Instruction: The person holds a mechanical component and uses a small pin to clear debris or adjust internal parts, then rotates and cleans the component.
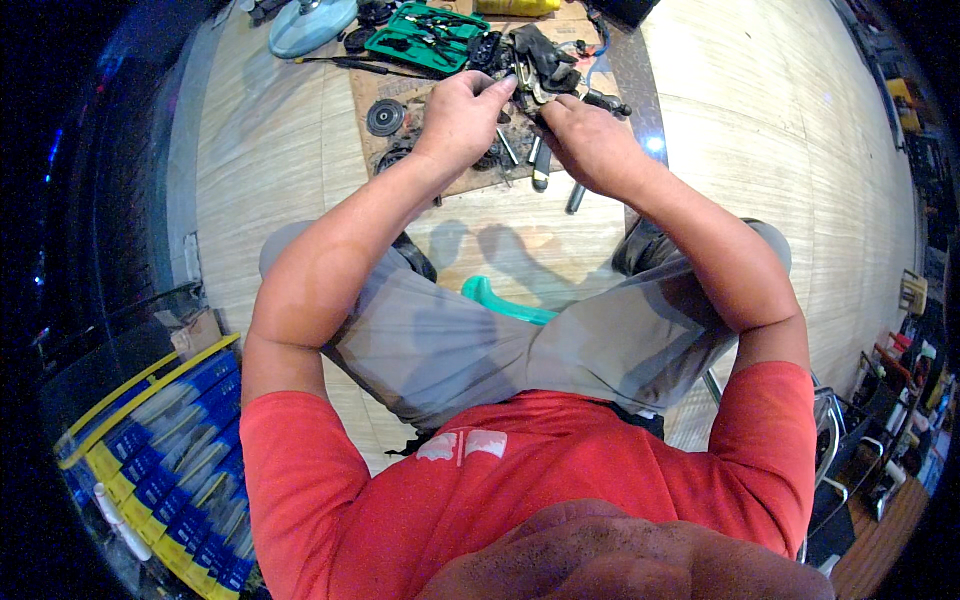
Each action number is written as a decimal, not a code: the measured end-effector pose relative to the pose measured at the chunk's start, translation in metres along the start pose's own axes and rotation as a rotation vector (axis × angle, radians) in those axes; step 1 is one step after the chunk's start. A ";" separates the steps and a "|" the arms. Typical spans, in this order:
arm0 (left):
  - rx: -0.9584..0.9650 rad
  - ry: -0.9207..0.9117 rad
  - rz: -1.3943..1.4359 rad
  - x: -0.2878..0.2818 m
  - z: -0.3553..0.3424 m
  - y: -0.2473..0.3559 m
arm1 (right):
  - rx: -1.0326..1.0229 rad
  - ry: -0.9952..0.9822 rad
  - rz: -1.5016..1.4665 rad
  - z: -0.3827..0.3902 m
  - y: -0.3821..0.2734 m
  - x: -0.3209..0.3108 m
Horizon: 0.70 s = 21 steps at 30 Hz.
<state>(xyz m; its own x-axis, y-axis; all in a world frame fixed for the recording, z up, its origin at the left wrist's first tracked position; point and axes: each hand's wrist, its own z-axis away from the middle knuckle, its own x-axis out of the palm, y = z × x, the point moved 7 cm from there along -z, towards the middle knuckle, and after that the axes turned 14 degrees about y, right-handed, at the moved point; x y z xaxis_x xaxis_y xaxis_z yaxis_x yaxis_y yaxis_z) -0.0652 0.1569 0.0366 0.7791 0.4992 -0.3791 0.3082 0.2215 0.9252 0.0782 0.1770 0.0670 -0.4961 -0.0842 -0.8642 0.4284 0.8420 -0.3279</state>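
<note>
Both of my hands are over a cardboard sheet on the floor, at a dark, greasy mechanical part with bright metal pieces. My left hand is closed, with thumb and fingers pinched at the part's left side. From the right, my right hand curls its fingers against the near side of the same part. The fingertips partly cover it, and its exact kind cannot be made out. Just beyond lies a black bundle, perhaps a glove. Below the hands are a dark-handled tool and a thin metal rod.
A green tool tray holds several hand tools. Left of my hands lies a round black disc; farther off is a pale blue round piece. A metal tube lies near the cardboard's edge. Green plastic shows between my legs.
</note>
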 end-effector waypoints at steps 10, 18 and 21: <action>-0.050 0.037 -0.055 -0.005 0.006 0.013 | -0.002 0.011 0.219 -0.002 0.003 0.001; -0.027 0.046 -0.068 -0.003 0.001 0.005 | -0.008 -0.007 0.234 -0.005 0.004 0.002; -0.016 0.056 -0.068 -0.004 -0.002 0.003 | -0.012 -0.018 0.233 -0.005 0.004 0.003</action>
<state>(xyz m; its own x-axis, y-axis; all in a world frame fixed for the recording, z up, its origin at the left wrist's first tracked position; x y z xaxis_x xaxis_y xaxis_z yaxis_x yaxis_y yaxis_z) -0.0680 0.1571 0.0412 0.7249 0.5285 -0.4419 0.3505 0.2693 0.8970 0.0745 0.1827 0.0650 -0.3714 0.1038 -0.9226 0.5204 0.8462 -0.1143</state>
